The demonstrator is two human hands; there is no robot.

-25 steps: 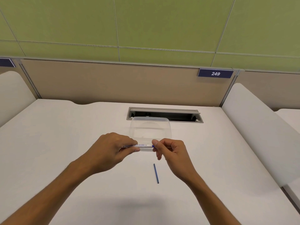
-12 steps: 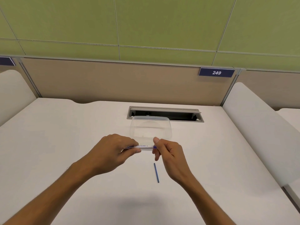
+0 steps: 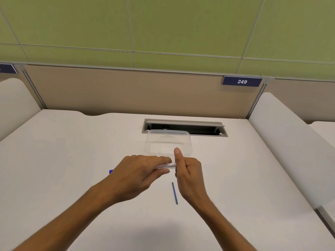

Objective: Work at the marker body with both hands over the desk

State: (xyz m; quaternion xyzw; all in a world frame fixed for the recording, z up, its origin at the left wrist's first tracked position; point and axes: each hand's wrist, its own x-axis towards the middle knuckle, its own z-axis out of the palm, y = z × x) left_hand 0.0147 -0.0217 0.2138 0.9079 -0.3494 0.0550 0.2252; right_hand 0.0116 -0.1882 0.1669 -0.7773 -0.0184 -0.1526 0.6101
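Your white desk (image 3: 54, 160) spreads out below a beige partition (image 3: 126, 91) bearing a number plate (image 3: 242, 81). A cable slot (image 3: 184, 127) sits at the back, with a clear box (image 3: 168, 142) just in front of it. Your left hand (image 3: 137, 175) pinches a marker (image 3: 165, 165) between thumb and fingers, above the desk, its blue end (image 3: 111, 171) poking out behind the hand. Your right hand (image 3: 188, 173) curls around the marker's other end, thumb raised. A thin blue stick (image 3: 174, 193) lies on the desk near your right wrist.
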